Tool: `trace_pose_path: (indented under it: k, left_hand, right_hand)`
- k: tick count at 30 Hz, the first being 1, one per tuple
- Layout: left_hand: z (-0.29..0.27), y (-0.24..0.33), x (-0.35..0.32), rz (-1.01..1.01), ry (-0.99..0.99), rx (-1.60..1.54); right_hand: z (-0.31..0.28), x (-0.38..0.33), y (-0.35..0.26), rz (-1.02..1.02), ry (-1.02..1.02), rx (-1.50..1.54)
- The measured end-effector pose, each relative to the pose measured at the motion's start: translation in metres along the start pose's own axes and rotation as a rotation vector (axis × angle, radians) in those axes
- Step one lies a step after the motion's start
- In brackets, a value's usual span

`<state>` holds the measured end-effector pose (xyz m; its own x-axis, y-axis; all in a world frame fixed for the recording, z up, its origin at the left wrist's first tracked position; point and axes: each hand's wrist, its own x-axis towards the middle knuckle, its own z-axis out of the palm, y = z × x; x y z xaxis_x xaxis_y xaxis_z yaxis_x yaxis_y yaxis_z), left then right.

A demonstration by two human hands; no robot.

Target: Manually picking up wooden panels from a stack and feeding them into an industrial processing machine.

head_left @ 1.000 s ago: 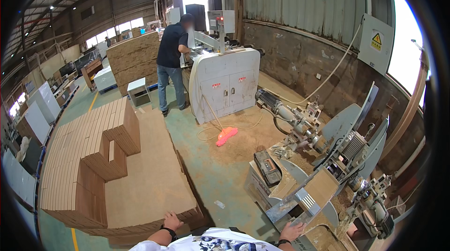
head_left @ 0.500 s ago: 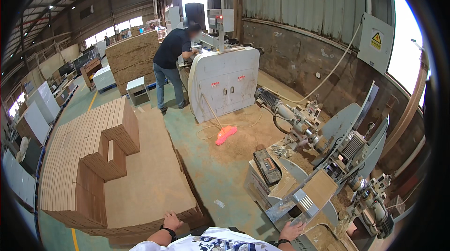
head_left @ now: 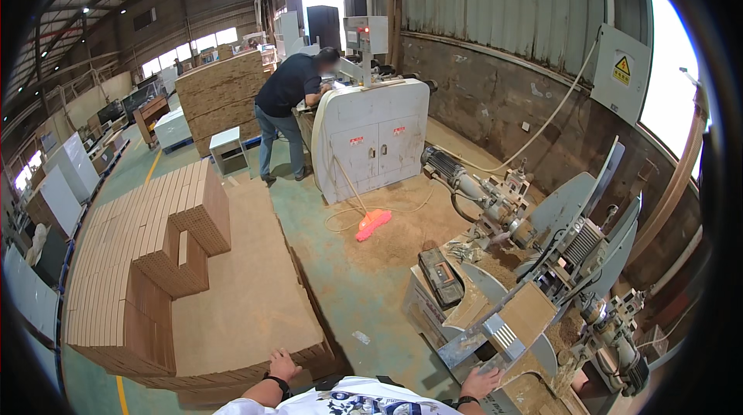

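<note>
My left hand point(head_left: 285, 366) rests on the near edge of a low stack of brown boards point(head_left: 248, 314). Its fingers are spread and hold nothing. On the left of that stack stand rows of narrow brown panels point(head_left: 131, 237), set on edge in steps. At the lower right, my right hand point(head_left: 481, 382) lies against the near side of a dusty woodworking machine point(head_left: 530, 310), just below its slotted metal plate point(head_left: 503, 335). The fingers of this hand look stretched out, with nothing seen in them.
A person point(head_left: 290, 105) bends over a large white machine point(head_left: 375, 136) ahead. A broom with a pink-orange head point(head_left: 374, 225) leans there, near a hose on sawdust-covered floor. A black tool case point(head_left: 441, 277) sits on the right machine. Tall board stacks point(head_left: 220, 94) stand behind.
The person at the white machine has leaned further down and toward it. Both my hands stay where they were.
</note>
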<state>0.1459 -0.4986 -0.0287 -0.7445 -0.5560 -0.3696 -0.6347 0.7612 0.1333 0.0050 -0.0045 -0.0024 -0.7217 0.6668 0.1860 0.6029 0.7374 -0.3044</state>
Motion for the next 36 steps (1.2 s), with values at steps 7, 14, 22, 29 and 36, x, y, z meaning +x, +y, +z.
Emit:
trace_pose_path:
  k: [7, 14, 22, 29, 36]
  left_hand:
    - [0.000, -0.001, -0.002, 0.001, 0.019, -0.013]
    - [-0.003, 0.002, -0.002, -0.013, -0.016, -0.006]
    - [-0.003, 0.002, -0.001, 0.000, -0.024, 0.016]
    - [-0.001, -0.002, -0.001, 0.001, -0.013, -0.012]
    - [-0.007, 0.005, -0.004, -0.020, -0.023, -0.010]
  right_hand:
    - [0.003, 0.001, 0.000, 0.019, -0.014, 0.002]
    - [0.017, 0.001, 0.011, -0.038, 0.056, -0.039]
    - [0.015, 0.002, 0.009, -0.033, 0.043, -0.001]
    - [-0.003, -0.001, -0.002, 0.004, -0.015, 0.001]
    - [0.013, 0.001, 0.009, -0.031, 0.044, -0.047]
